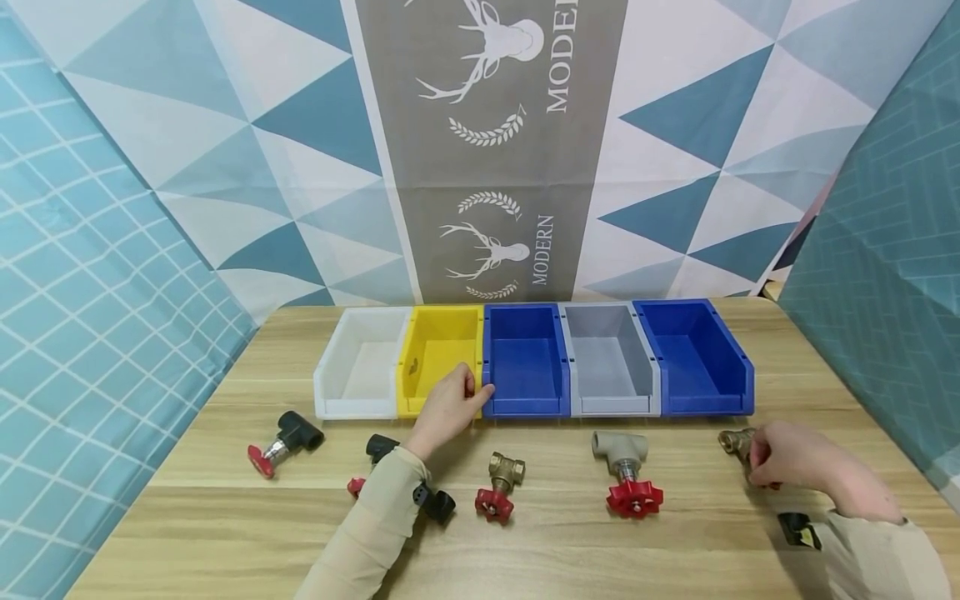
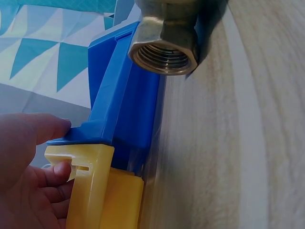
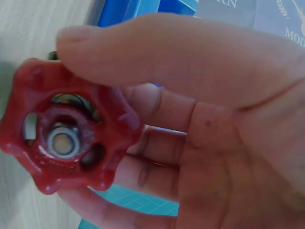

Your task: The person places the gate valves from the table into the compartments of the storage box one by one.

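My left hand point(image 1: 448, 408) is at the front of the yellow bin point(image 1: 442, 321), beside the middle blue bin point(image 1: 525, 406). In the left wrist view its thumb rests on the blue bin's edge point(image 2: 90, 131), and its fingers curl at the yellow bin's front lip point(image 2: 88, 186). On the right, my right hand point(image 1: 798, 462) grips a brass valve point(image 1: 735, 442) low over the table. The right wrist view shows the thumb and fingers around its red handwheel point(image 3: 121, 121); most of the brass body is hidden behind the wheel.
White point(image 1: 356, 408), grey point(image 1: 615, 406) and right-hand blue point(image 1: 708, 406) bins complete the row. In front lie a black valve point(image 1: 300, 432), another point(image 1: 381, 447) partly behind my left forearm, a brass valve point(image 1: 507, 471) and a grey valve point(image 1: 621, 450). Patterned cloth point(image 1: 315, 125) hangs behind.
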